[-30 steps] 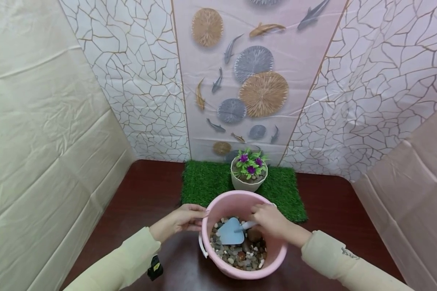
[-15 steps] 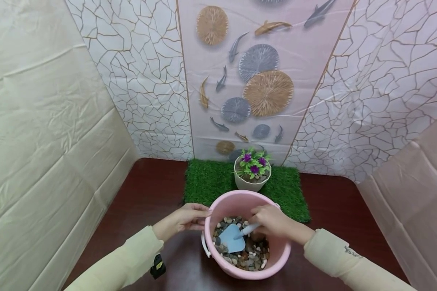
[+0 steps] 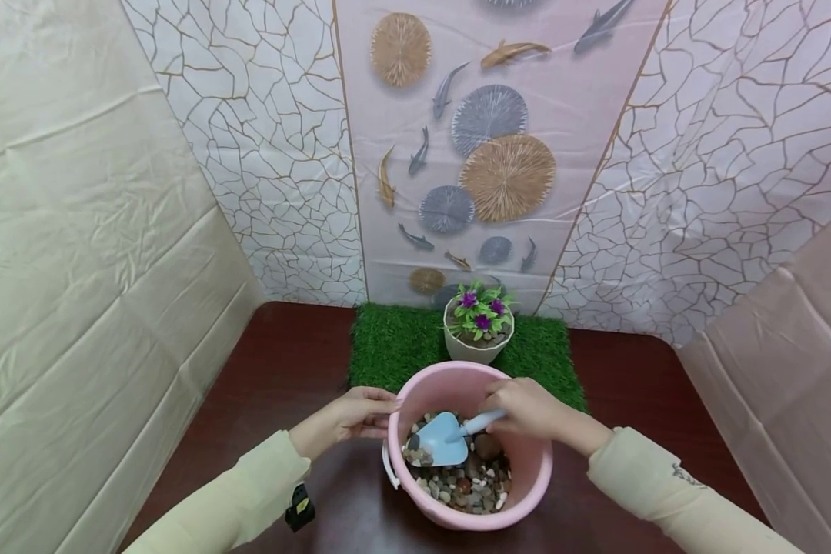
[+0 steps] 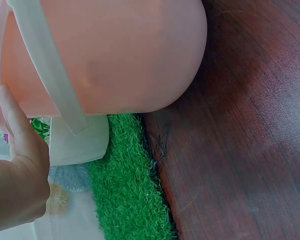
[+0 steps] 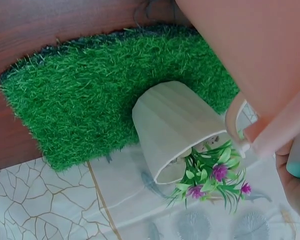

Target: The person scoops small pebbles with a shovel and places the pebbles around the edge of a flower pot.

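A pink bucket (image 3: 536, 492) stands on the table with mixed pebbles (image 3: 467, 491) inside. My left hand (image 3: 360, 412) holds its rim at the left, one finger reaching over the edge and others against the outer wall. My right hand (image 3: 522, 408) grips the pale handle of a light-blue trowel (image 3: 439, 440) from the right side of the bucket. The trowel's blade points left over the pebbles, and a few small stones sit at its left edge. In the right wrist view only the handle's end (image 5: 299, 167) and part of that hand show.
Behind the bucket, a white pot (image 3: 472, 352) with an artificial purple-flowered plant (image 3: 481, 308) stands on a green turf mat (image 3: 395, 346). The bucket's white carrying handle (image 3: 390, 465) hangs at its left. Dark red-brown table (image 3: 298, 338); fabric-covered walls enclose three sides.
My right hand has moved slightly right and up with the trowel. The blade has shifted and now has several stones at its left edge. My left hand stays at the rim.
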Demonstrator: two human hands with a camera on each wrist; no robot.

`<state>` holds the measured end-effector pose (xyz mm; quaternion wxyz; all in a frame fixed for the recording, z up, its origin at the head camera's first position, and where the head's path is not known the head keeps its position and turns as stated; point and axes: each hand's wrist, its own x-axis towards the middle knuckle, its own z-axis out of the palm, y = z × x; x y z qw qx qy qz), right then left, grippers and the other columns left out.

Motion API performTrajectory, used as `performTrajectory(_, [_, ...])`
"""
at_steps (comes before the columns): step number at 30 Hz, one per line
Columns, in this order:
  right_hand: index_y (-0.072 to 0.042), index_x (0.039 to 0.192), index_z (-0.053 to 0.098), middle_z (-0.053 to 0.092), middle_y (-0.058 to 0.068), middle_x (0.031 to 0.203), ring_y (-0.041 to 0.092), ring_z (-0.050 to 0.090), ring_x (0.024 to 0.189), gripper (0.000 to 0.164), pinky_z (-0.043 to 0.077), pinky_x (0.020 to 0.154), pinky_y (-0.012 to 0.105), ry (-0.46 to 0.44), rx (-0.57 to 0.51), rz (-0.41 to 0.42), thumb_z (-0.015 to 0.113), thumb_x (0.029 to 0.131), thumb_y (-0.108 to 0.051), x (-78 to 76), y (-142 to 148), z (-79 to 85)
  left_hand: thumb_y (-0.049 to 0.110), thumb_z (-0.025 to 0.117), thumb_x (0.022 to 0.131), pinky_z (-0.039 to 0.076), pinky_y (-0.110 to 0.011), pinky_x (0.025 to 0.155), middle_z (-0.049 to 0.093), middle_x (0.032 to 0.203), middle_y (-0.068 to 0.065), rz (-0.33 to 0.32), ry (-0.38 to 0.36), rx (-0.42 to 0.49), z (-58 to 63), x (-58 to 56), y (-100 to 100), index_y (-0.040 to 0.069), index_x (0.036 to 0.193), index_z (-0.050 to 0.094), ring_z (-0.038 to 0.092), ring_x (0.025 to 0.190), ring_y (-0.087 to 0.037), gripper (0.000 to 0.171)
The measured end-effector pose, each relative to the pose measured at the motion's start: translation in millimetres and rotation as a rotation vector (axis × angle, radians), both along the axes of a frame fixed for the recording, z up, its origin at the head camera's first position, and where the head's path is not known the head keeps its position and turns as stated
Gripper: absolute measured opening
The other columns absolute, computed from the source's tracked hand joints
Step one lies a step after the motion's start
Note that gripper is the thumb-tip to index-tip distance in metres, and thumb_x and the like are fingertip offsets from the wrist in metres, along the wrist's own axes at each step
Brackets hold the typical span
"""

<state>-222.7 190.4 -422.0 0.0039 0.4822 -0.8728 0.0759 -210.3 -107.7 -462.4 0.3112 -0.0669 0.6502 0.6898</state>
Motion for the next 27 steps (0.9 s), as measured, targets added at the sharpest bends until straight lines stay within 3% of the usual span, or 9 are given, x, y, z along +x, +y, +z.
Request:
performTrajectory(16, [-0.020, 0.081, 0.072, 0.062, -0.005, 0.079, 0.002, 0.054, 0.066, 0.009, 0.047, 0.055, 0.021, -0.034, -0.023, -0.030, 0.078, 0.075, -0.022, -5.1, 7.8, 11.7, 0.010, 0.063, 0.089, 0.059, -0.022, 0.060, 0.064, 0.067, 0.003, 0.010, -0.011, -0.019, 2.6, -0.2, 0.8, 0.002, 0.108, 0.062, 0.062, 0.059, -0.006, 0.021])
performTrajectory(27, [-0.016, 0.087, 0.075, 0.061, -0.006, 0.078, 0.004, 0.056, 0.065, 0.015, 0.048, 0.054, 0.021, 0.009, -0.057, -0.064, 0.080, 0.073, -0.021, -9.9, 18.8, 23.4, 0.012, 0.063, 0.089, 0.059, -0.022, 0.061, 0.064, 0.068, 0.003, 0.005, -0.004, -0.031, 3.9, 0.4, 1.2, 0.000, 0.113, 0.060, 0.062, 0.060, -0.005, 0.027])
